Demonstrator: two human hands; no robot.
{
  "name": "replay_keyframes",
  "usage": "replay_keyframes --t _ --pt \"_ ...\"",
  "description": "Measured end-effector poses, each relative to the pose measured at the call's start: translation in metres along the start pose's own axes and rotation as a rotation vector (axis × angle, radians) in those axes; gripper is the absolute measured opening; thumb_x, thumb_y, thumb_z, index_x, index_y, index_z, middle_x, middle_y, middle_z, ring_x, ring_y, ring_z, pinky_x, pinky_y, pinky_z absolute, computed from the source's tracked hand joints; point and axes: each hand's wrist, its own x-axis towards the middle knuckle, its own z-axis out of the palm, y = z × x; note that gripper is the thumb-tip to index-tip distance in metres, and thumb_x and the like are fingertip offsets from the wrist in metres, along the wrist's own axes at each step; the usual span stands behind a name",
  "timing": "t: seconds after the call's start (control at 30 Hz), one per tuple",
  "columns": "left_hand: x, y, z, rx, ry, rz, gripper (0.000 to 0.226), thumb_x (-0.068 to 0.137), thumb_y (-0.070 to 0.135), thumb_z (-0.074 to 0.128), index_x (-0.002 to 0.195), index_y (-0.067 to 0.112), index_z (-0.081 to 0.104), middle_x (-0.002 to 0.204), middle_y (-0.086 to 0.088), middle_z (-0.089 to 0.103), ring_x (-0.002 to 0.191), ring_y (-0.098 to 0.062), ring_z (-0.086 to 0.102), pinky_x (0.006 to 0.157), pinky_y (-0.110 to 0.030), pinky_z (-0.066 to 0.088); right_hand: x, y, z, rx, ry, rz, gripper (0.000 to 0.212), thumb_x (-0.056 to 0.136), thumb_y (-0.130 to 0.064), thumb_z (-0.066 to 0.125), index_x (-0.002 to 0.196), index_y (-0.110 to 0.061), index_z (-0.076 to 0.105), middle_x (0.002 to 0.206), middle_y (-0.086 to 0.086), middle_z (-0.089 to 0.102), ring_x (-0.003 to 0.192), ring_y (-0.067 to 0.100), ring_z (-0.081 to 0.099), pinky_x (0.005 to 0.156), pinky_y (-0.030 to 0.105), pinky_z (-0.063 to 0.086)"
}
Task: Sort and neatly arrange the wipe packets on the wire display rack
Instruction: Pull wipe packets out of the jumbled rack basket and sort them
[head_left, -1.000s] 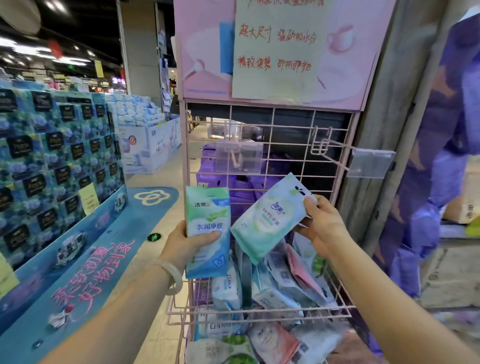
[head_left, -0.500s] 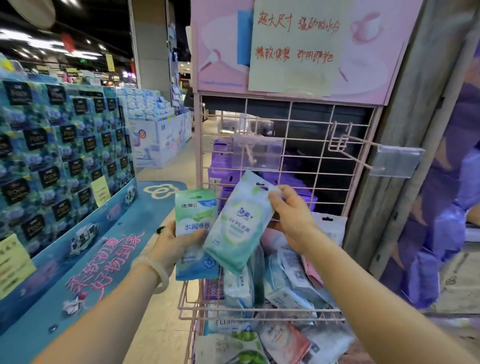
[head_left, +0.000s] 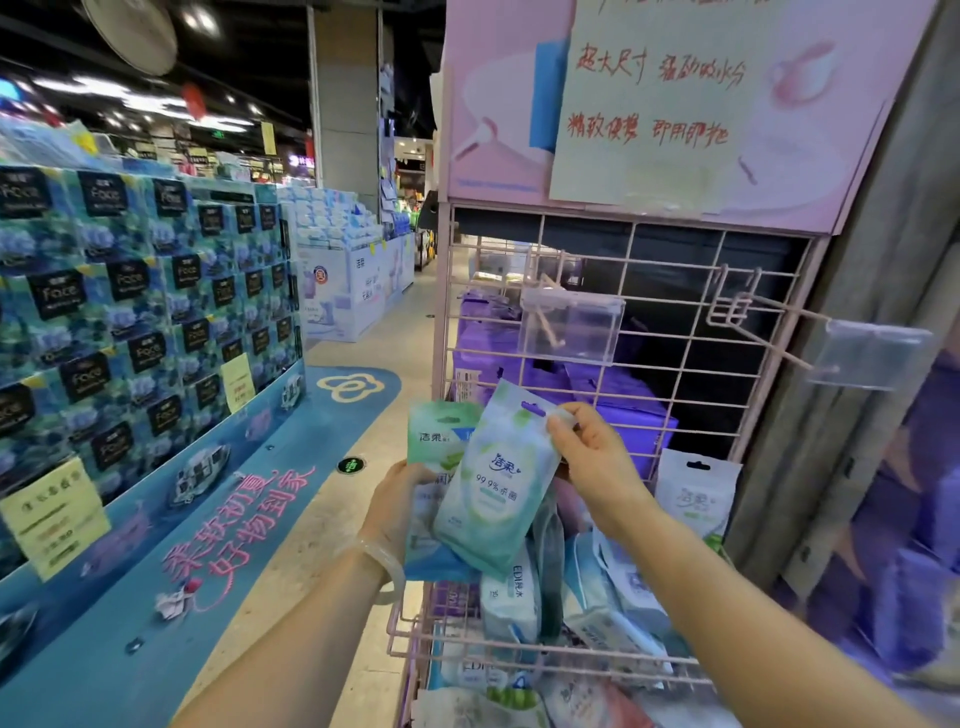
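In the pink wire basket (head_left: 519, 636) loose packets (head_left: 511, 603) lay jumbled, while above it the left hand (head_left: 397, 512) gripped a green packet (head_left: 441, 434) and the right hand (head_left: 597, 460) pinched the top of a pale packet (head_left: 493, 499), before the rack (head_left: 670, 306).

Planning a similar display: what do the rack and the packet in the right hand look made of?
Rack: thin metal wire, apparently coated matte pink; welded grid visible. Packet in right hand: soft plastic film, slightly glossy, printed, creased.
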Motion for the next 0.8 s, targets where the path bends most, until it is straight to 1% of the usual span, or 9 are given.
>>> replay_keyframes --t 0.07,0.17,0.27,0.37,0.43,0.53,0.6,0.7,0.8 --pt "-0.002 -0.001 0.006 0.065 -0.031 -0.026 0.030 0.079 0.020 0.046 0.100 0.004 0.060 0.101 -0.017 0.061 0.085 -0.025 0.052 0.069 -0.034 0.041 0.000 0.005 -0.004 0.019 0.010 0.002 0.021 0.095 -0.020 0.046 0.075 -0.017 0.049 0.076 0.010 0.051 0.074 0.020 0.047 0.074 0.037 0.042" --pt "-0.005 0.002 0.014 0.123 -0.069 -0.017 0.017 0.069 0.025 0.049 0.078 0.013 0.057 0.076 -0.012 0.057 0.063 -0.024 0.051 0.059 -0.032 0.042 0.001 0.008 -0.008 0.052 0.018 -0.008 0.021 0.095 -0.018 0.047 0.074 -0.017 0.051 0.071 0.003 0.057 0.066 0.015 0.053 0.066 0.028 0.046" --pt "0.004 0.000 0.009 0.101 0.010 0.046 0.014 0.085 0.012 0.047 0.094 0.007 0.056 0.097 -0.017 0.057 0.088 -0.028 0.054 0.089 -0.048 0.047 0.002 0.010 -0.011 0.061 0.034 -0.021 0.021 0.094 -0.016 0.047 0.074 -0.017 0.052 0.070 0.004 0.057 0.064 0.014 0.053 0.062 0.025 0.047" --pt "0.005 -0.001 0.008 0.083 0.009 0.055 0.038 0.071 0.023 0.049 0.100 0.001 0.057 0.104 -0.019 0.055 0.094 -0.028 0.049 0.094 -0.051 0.040 0.006 0.009 -0.015 0.063 0.061 -0.040 0.022 0.094 -0.015 0.048 0.073 -0.018 0.054 0.070 0.004 0.058 0.066 0.017 0.054 0.065 0.032 0.047" --pt "0.007 -0.005 0.012 0.079 0.029 0.069 0.043 0.065 0.027 0.048 0.095 -0.002 0.056 0.096 -0.016 0.055 0.089 -0.026 0.049 0.088 -0.051 0.043 0.009 0.008 -0.020 0.070 0.078 -0.041 0.027 0.093 -0.016 0.049 0.069 -0.023 0.057 0.064 -0.002 0.061 0.061 0.011 0.058 0.061 0.029 0.050" --pt "0.006 -0.009 0.017 0.071 0.144 0.185 0.002 0.082 0.011 0.046 0.082 0.011 0.048 0.080 -0.003 0.051 0.074 -0.018 0.048 0.063 -0.030 0.037 0.010 0.009 -0.026 0.048 0.093 -0.041 0.028 0.093 -0.018 0.049 0.067 -0.026 0.057 0.058 -0.011 0.065 0.056 0.003 0.061 0.054 0.019 0.052" --pt "0.009 -0.016 0.016 0.093 0.164 0.228 0.008 0.087 0.007 0.042 0.088 0.012 0.048 0.084 -0.003 0.051 0.074 -0.014 0.048 0.061 -0.027 0.035 0.010 0.010 -0.029 0.054 0.112 -0.049 0.027 0.093 -0.017 0.049 0.068 -0.024 0.057 0.058 -0.012 0.066 0.056 0.001 0.061 0.053 0.018 0.051" --pt "0.016 -0.026 0.013 0.345 0.166 0.241 0.019 0.086 0.016 0.037 0.096 0.010 0.052 0.109 -0.016 0.055 0.101 -0.029 0.047 0.086 -0.041 0.039 0.010 0.011 -0.031 0.050 0.135 -0.041 0.026 0.093 -0.018 0.050 0.069 -0.024 0.058 0.062 -0.010 0.064 0.060 0.005 0.060 0.063 0.028 0.052" --pt "0.016 -0.023 0.012 0.744 0.178 0.207 0.031 0.091 0.012 0.034 0.114 0.004 0.053 0.133 -0.021 0.046 0.130 -0.030 0.029 0.104 -0.038 0.021 0.009 0.010 -0.032 0.063 0.130 -0.026 0.029 0.092 -0.017 0.050 0.066 -0.026 0.058 0.066 -0.005 0.062 0.065 0.012 0.059 0.071 0.036 0.051"
